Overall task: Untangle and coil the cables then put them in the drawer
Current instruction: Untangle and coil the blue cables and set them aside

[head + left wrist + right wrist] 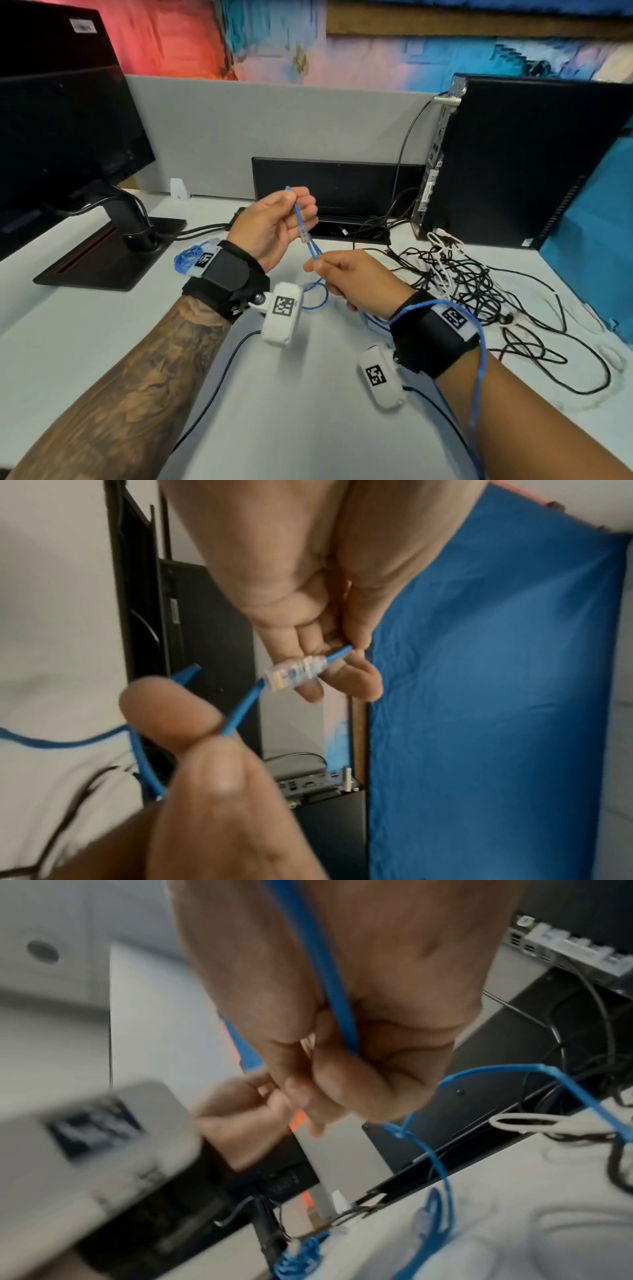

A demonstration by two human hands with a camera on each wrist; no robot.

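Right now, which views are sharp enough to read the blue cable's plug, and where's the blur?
Head view: sharp centre, wide-angle bending at edges; the plug hangs below the left hand. Left wrist view: plug fairly crisp, right hand up close is soft. Right wrist view: motion-blurred throughout, right hand and blue cable smeared; no glare anywhere.

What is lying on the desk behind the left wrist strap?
A small bundle of blue cable lies on the desk behind the left wrist strap, near the monitor stand. Only its left part shows; the strap covers the rest, so I cannot tell how neatly it is coiled.
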